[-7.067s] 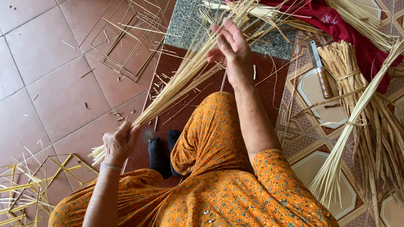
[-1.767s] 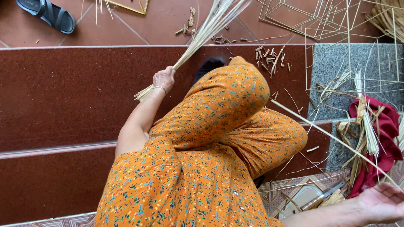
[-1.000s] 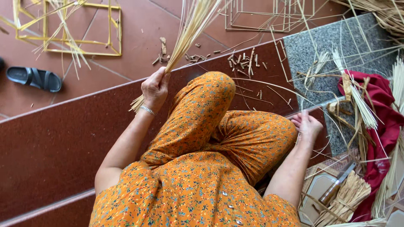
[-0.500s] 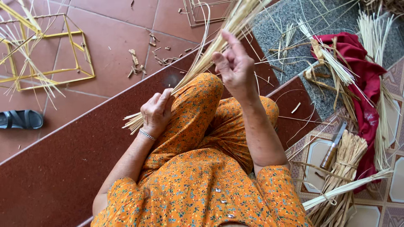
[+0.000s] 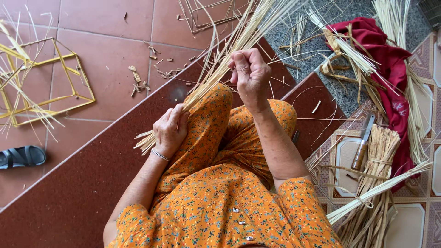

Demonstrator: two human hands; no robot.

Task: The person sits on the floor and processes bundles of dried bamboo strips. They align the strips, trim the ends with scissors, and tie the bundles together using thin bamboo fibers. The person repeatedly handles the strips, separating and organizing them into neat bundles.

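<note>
A dark sandal lies at the far left on the red floor tiles, just below a yellow frame of lashed sticks. Small offcuts are scattered on the tiles between that frame and the seated person in an orange floral dress. The left hand, a thin bracelet at its wrist, has its fingers closed around the lower end of a bundle of pale bamboo strips, which slants up to the right across the raised knee and fans out toward the top edge. The right hand is raised higher along the same bundle, fingers curled tight in a fist on a few strips. Right of the person, a knife with a wooden handle rests on a patterned tile beside a tied sheaf of strips. A red cloth lies further back, loose strips crossing it, partly over a grey stone slab.
</note>
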